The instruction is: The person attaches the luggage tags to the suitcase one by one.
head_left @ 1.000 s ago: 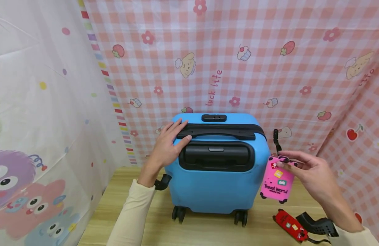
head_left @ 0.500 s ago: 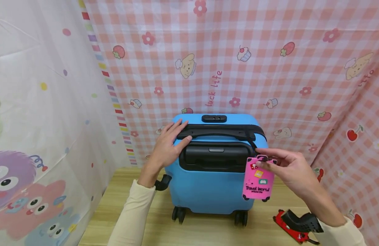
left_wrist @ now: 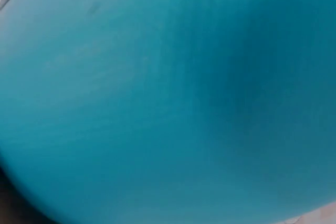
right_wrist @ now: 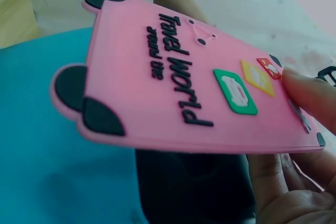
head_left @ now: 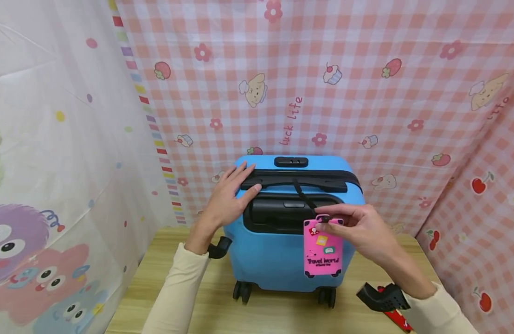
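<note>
A blue suitcase [head_left: 269, 262] stands upright on its wheels, with a black carry handle [head_left: 290, 179] along its top edge. My left hand [head_left: 228, 199] rests on its upper left corner, fingers spread and thumb by the handle's left end. In front of the suitcase's right half, my right hand [head_left: 365, 229] pinches the top of a pink luggage tag [head_left: 323, 255] between thumb and fingers. The tag's black strap [head_left: 305, 197] rises up and left, its tip over the handle. The right wrist view shows the tag's "Travel World" face [right_wrist: 184, 87]; blue suitcase shell [left_wrist: 131, 103] fills the left wrist view.
A red luggage tag [head_left: 398, 321] lies on the wooden tabletop [head_left: 278, 311] at front right, partly hidden by the right wrist's camera mount [head_left: 382, 298]. A pink checked cloth [head_left: 319, 111] hangs behind, and a white patterned sheet [head_left: 81, 162] on the left.
My right hand has carried the pink luggage tag leftward, from beside the suitcase to in front of it, bringing its strap across the handle. My left hand has stayed in place.
</note>
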`<state>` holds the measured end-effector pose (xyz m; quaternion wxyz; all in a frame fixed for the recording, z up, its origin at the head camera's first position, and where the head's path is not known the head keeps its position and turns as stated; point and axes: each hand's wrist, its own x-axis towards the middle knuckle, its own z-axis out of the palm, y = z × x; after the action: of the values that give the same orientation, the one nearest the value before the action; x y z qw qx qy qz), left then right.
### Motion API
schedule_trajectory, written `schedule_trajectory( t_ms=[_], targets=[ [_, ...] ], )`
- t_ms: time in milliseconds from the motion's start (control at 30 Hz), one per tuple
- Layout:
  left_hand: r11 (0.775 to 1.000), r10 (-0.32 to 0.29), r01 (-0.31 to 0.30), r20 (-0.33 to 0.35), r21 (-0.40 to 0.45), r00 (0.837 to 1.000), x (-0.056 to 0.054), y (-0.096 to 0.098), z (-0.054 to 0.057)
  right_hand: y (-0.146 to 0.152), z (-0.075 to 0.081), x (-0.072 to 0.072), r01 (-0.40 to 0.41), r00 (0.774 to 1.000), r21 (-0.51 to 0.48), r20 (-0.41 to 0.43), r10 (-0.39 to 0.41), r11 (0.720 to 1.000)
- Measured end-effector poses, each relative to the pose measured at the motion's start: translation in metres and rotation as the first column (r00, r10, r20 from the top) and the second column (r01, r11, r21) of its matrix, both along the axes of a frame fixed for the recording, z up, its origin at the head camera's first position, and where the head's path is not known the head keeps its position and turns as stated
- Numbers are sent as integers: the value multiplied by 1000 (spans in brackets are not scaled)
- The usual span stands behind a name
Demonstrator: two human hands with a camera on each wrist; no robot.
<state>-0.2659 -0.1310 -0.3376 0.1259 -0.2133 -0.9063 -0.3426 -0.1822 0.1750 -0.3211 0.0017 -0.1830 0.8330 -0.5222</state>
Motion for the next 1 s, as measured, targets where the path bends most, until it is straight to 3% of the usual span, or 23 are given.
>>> schedule_trajectory(
  t_ms=[167,300,467,667,1000],
  targets=[
    [1000,-10,12,-80,18,997,4,0,6,-10,0,0,-4,998,-7,56,5,1000],
    [999,-33,40,-171,36,985,9,4,13,-17,0,-1,-20,996,-24,82,22,1000],
    [988,-123,141,-233,63,965,14,11,23,-27,-2,-3,-35,994,-42,107,39,999],
    [970,-215,233,-220,63,952,16,19,29,-38,-2,-3,-36,990,-33,135,40,999],
    [976,-198,211,-184,53,963,12,25,27,-45,-2,-2,-48,989,-59,134,55,997]
  ],
)
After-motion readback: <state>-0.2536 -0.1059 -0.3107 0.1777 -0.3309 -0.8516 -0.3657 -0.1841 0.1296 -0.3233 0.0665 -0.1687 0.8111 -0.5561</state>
